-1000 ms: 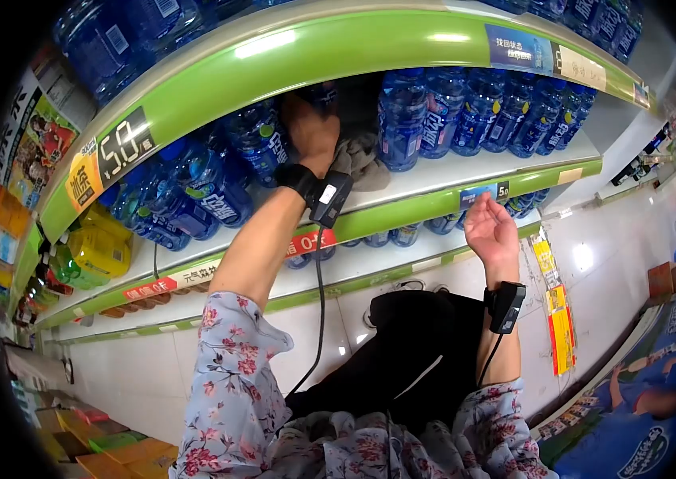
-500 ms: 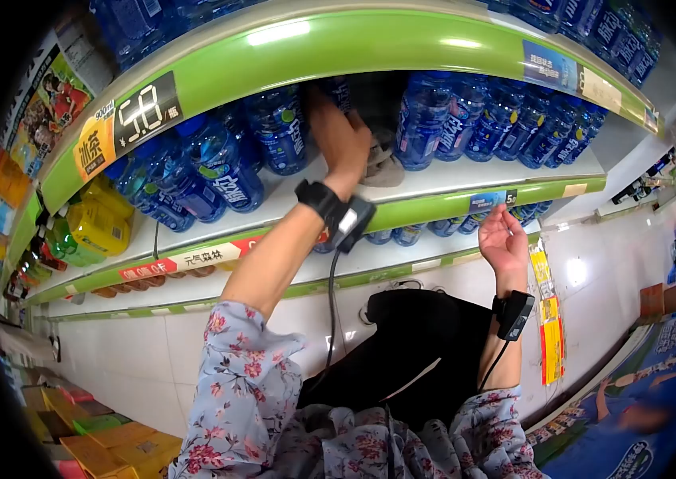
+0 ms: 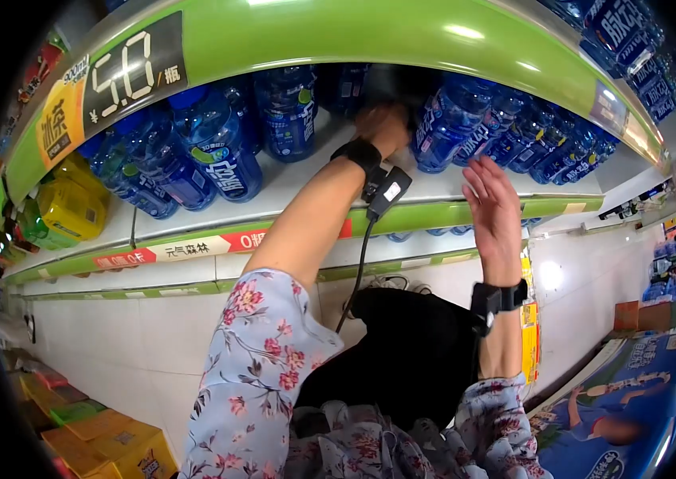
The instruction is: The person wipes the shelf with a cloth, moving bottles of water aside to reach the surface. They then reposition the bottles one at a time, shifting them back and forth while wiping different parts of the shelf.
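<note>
My left hand [image 3: 383, 129] reaches into the gap between blue drink bottles on the shelf, its fingers turned down into shadow so that I cannot tell what they hold. A standing blue-labelled bottle [image 3: 286, 116] is left of it, and another bottle [image 3: 346, 86] stands further back. Right of the hand, a tilted front bottle [image 3: 451, 124] leads a row of similar bottles [image 3: 541, 136]. My right hand [image 3: 498, 203] is raised in front of that row, fingers extended and slightly curved, with nothing in it; its fingertips overlap the bottle bases in this view.
A green shelf edge [image 3: 338, 40] with a large price tag [image 3: 134, 68] curves above my hands. More blue bottles [image 3: 214, 152] and yellow bottles [image 3: 75, 203] stand to the left. Black cables run from my wrist devices. Below are a lower shelf and boxes [image 3: 114, 443] at lower left.
My left hand has moved right, away from the back bottle, and the grey-beige cloth seen beside it no longer shows. My right hand has risen toward the bottles, its fingers straightening.
</note>
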{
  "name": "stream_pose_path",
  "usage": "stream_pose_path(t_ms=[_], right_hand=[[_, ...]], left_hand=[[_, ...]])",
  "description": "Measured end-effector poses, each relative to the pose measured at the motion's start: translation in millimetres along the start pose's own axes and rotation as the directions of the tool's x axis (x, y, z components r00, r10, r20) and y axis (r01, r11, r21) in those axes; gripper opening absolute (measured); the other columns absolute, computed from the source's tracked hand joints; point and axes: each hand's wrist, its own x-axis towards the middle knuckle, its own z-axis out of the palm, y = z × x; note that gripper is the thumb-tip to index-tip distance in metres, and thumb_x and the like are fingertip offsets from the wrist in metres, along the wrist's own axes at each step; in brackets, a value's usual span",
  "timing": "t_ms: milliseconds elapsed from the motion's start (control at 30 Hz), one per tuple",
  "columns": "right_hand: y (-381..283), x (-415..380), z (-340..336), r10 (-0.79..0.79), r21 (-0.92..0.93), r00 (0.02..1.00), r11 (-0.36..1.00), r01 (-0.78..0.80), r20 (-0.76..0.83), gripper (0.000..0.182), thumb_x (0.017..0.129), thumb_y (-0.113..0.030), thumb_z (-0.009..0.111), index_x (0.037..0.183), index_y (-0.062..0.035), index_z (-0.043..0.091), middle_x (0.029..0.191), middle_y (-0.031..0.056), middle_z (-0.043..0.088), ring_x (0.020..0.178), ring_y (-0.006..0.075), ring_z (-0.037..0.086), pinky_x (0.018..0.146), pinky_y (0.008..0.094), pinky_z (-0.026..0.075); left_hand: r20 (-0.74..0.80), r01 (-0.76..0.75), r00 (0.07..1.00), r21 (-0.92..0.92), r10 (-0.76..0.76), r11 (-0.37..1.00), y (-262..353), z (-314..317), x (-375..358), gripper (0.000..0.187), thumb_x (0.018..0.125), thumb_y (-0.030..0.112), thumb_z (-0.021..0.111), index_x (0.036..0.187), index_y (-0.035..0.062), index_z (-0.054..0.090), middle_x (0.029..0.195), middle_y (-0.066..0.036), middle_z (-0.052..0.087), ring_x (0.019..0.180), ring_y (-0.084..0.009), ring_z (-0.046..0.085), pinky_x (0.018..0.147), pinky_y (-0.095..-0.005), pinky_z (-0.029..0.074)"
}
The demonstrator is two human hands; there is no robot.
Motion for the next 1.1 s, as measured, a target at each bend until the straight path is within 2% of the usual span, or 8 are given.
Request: stream_pose_path(t_ms=[100,200,333,600,633,733,900,1100], right_hand=[[24,33,15,-0.255,-0.287,0.966,0.929,0.232,-0.045,0.049,0.077,-0.009,0.067,0.119,0.0029,0.046,0.110,0.0106,0.054,0.099,0.0178,0.052,0.089,0.0292,0.040],[53,48,15,-0.273,-0.310,0.962,0.913,0.264,0.016,0.063,0.070,-0.010,0.073,0.122,0.0045,0.040,0.112,0.0116,0.050,0.102,0.0182,0.048,0.090,0.0297,0.038],[64,43,27,-0.342,-0.448,0.938,0.849,0.279,-0.064,0.066,0.069,-0.013,0.076,0.122,0.0039,0.039,0.112,0.0125,0.050,0.104,0.0194,0.047,0.090,0.0305,0.038],[61,47,15,-0.229,-0.261,0.972,0.943,0.208,-0.052,0.052,0.070,-0.007,0.074,0.114,0.0017,0.046,0.107,0.0112,0.055,0.099,0.0181,0.051,0.089,0.0300,0.039],[59,46,14,-0.200,-0.229,0.978,0.956,0.182,-0.056,0.051,0.070,-0.006,0.073,0.113,0.0018,0.046,0.105,0.0108,0.055,0.097,0.0178,0.052,0.089,0.0296,0.039],[60,48,14,-0.184,-0.183,0.982,0.968,0.173,-0.046,0.048,0.071,-0.003,0.072,0.111,0.0024,0.047,0.101,0.0093,0.057,0.093,0.0167,0.053,0.087,0.0280,0.040],[55,48,13,-0.124,-0.198,0.992,0.973,0.118,-0.015,0.048,0.071,-0.005,0.073,0.111,0.0027,0.047,0.102,0.0089,0.057,0.093,0.0160,0.053,0.086,0.0270,0.040],[56,46,9,-0.127,-0.277,0.991,0.954,0.114,-0.031,0.052,0.073,-0.009,0.074,0.115,0.0042,0.045,0.101,0.0093,0.055,0.093,0.0154,0.052,0.085,0.0263,0.040]], left_hand=[[-0.001,0.035,0.999,0.060,-0.035,0.998,0,9,15,0.035,0.077,0.025,0.060,0.107,0.0075,0.061,0.109,-0.018,0.061,0.104,-0.0313,0.058,0.088,-0.0395,0.046],[-0.007,0.002,1.000,0.110,-0.001,0.994,-2,7,11,0.036,0.077,0.024,0.059,0.108,0.0059,0.060,0.108,-0.019,0.061,0.103,-0.0318,0.058,0.087,-0.0402,0.046],[-0.250,-0.140,0.954,0.117,0.166,0.983,-15,27,1,0.035,0.076,0.023,0.059,0.104,0.0025,0.060,0.104,-0.020,0.061,0.099,-0.0331,0.058,0.085,-0.0423,0.045],[0.149,-0.017,0.989,0.044,0.010,0.999,13,-40,-59,0.044,0.076,0.029,0.058,0.108,-0.0001,0.057,0.100,-0.022,0.061,0.098,-0.0361,0.056,0.090,-0.0415,0.042],[0.003,0.014,1.000,-0.032,-0.014,0.999,11,-37,-65,0.042,0.076,0.028,0.056,0.108,0.0004,0.059,0.102,-0.022,0.060,0.101,-0.0362,0.055,0.092,-0.0415,0.041],[-0.112,-0.440,0.891,0.022,0.440,0.898,-15,-12,-66,0.041,0.077,0.025,0.054,0.111,0.0019,0.058,0.106,-0.021,0.060,0.105,-0.0367,0.052,0.094,-0.0423,0.040],[0.180,-0.199,0.969,0.167,0.169,0.966,9,-27,-46,0.031,0.078,0.018,0.050,0.101,0.0011,0.063,0.108,-0.021,0.060,0.106,-0.0341,0.054,0.094,-0.0408,0.040],[-0.170,0.082,0.984,0.137,-0.058,0.987,7,21,6,0.024,0.080,0.017,0.051,0.096,0.0079,0.067,0.110,-0.016,0.060,0.100,-0.0320,0.059,0.083,-0.0399,0.047]])
